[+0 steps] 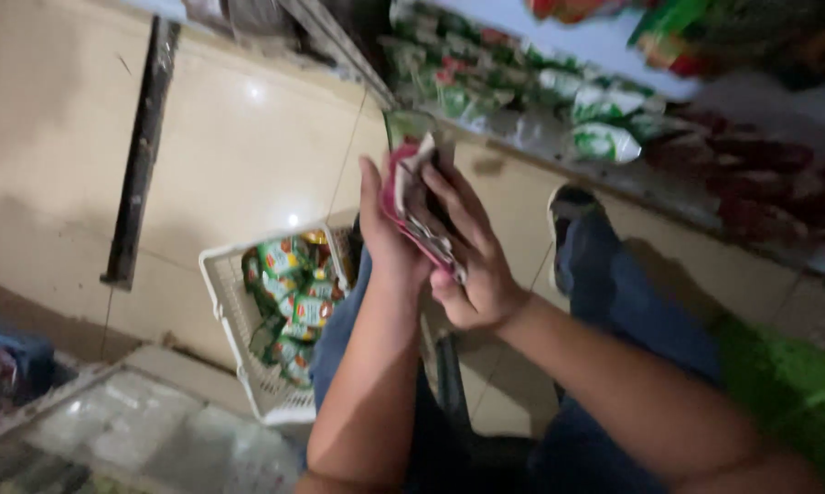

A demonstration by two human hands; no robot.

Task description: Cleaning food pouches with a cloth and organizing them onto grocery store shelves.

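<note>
Landmark: we place everything against the white basket on the tiled floor.
Held thing: a stack of pink and white sachets, up and right of the basket, pressed between both hands.
Left hand: its fingers are clamped on the near-left side of the stack.
Right hand: fingers folded over the stack's right face, thumb at its lower edge.
Basket load: small green and red packets, heaped to the rim.
Open room: bare floor left of and above the basket, edged by a dark bar lying on the tiles.
Shelf: far right of the basket, its edge runs diagonally; green and white bags and dark red packs lie along it.
Legs: our blue-trousered knee and a shoe between basket and shelf.
</note>
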